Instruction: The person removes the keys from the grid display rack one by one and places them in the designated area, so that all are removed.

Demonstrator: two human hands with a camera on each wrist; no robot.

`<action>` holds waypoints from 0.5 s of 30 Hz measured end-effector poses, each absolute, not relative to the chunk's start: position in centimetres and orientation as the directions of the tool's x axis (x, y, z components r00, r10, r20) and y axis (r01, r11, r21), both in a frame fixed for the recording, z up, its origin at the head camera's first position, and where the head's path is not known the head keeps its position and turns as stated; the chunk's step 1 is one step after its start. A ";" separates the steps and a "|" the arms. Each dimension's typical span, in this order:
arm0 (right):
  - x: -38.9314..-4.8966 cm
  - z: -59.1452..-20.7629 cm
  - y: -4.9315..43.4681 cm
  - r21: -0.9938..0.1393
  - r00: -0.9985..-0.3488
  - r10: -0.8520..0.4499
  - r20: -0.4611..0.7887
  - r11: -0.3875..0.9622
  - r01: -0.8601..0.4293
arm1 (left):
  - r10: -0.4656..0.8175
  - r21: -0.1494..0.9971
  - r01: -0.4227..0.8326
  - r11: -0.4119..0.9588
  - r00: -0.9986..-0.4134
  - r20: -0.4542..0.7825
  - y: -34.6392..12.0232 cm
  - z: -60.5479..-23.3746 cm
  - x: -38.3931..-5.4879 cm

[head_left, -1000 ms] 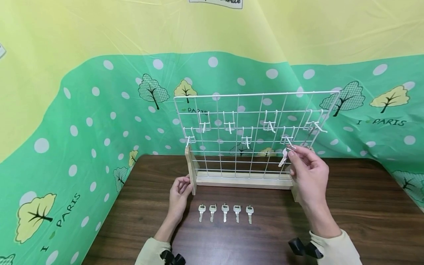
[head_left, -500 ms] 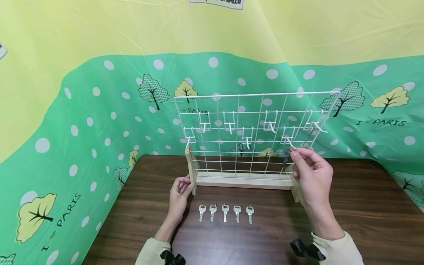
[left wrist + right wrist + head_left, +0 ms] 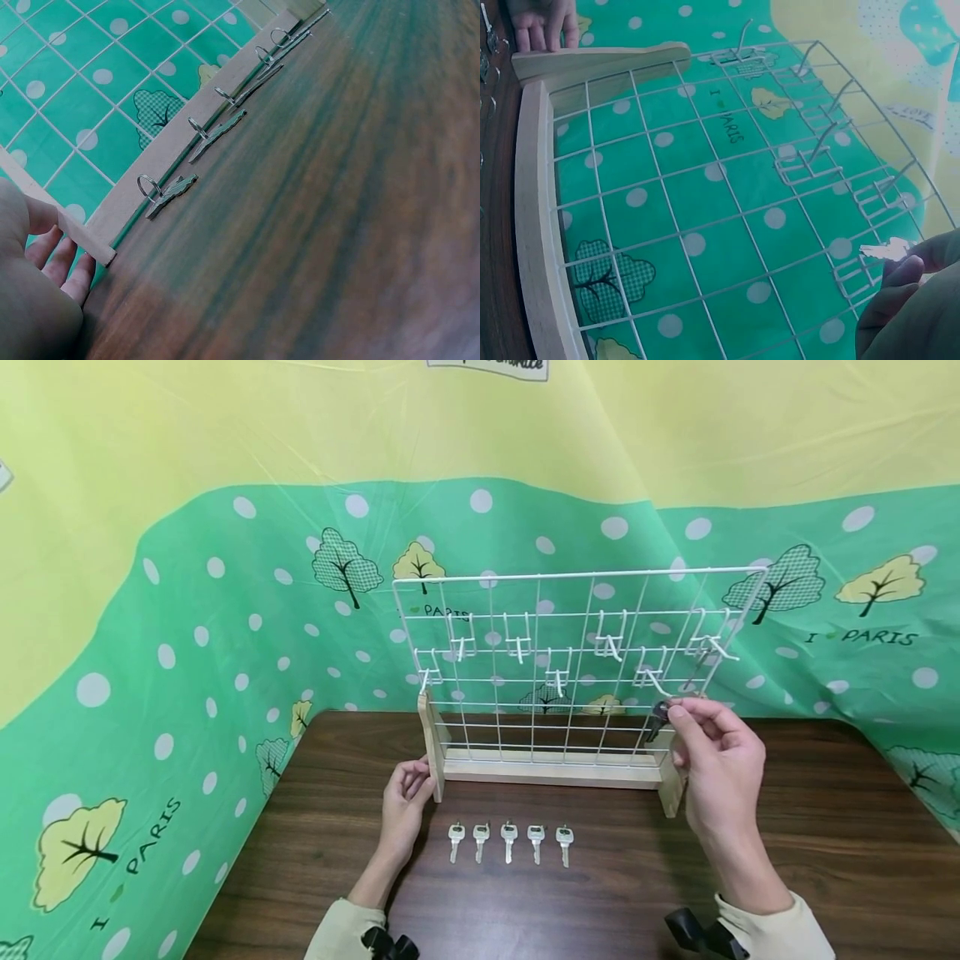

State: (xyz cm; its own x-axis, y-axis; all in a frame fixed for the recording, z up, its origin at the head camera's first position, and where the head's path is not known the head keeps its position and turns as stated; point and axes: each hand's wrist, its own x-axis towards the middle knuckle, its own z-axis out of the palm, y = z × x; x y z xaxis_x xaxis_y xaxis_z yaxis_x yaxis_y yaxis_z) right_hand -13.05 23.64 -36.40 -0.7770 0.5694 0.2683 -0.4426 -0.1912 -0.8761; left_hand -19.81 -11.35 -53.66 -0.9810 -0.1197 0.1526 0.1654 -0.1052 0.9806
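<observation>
A white wire grid rack (image 3: 551,772) on a wooden base carries several white hooks. My left hand (image 3: 405,806) grips its left wooden side panel (image 3: 431,747), thumb in front and fingers behind in the left wrist view. My right hand (image 3: 722,772) pinches a small key (image 3: 657,721) between thumb and fingertips, just below the tip of the lower right hook (image 3: 651,678). The key looks dark in the head view, while in the right wrist view the key (image 3: 885,249) shines bright, its blade pointing left. My fingers hide part of its head.
On the dark wooden table (image 3: 570,910), several silver keys (image 3: 509,843) with small rings lie in a row in front of the rack. A green and yellow printed cloth (image 3: 225,610) hangs behind and to the left. Hooks jut forward from the grid.
My right hand has drawn slightly right and down, taking the key from the hook's tip to just below it. The key has turned from light to dark. My left hand stays put.
</observation>
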 end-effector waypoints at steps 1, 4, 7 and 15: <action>-13.0 -36.4 23.6 -0.879 -0.781 0.564 0.268 -0.188 -0.437 | -0.119 0.980 0.165 -0.108 -0.981 0.152 -11.4 -53.7 -19.8; -12.8 -36.6 23.6 -0.892 -0.791 0.551 0.266 -0.170 -0.419 | -0.117 0.980 0.160 -0.120 -0.982 0.146 -11.4 -53.7 -19.8; -12.6 -36.8 23.6 -0.903 -0.799 0.544 0.257 -0.160 -0.399 | -0.111 0.979 0.173 -0.112 -0.981 0.160 -11.4 -53.6 -19.8; -12.1 -37.9 23.8 -0.934 -0.834 0.507 0.216 -0.143 -0.328 | -0.120 0.979 0.177 -0.098 -0.979 0.165 -11.4 -53.7 -19.8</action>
State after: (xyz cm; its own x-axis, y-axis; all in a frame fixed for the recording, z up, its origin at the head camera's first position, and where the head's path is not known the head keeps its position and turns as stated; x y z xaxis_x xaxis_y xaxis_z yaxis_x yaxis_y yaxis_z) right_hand -12.09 23.78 -37.91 -0.8343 0.5074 0.2157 -0.3282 -0.1428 -0.9337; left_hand -19.84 -11.40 -53.72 -0.9789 -0.1199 0.1653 0.1773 -0.0977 0.9793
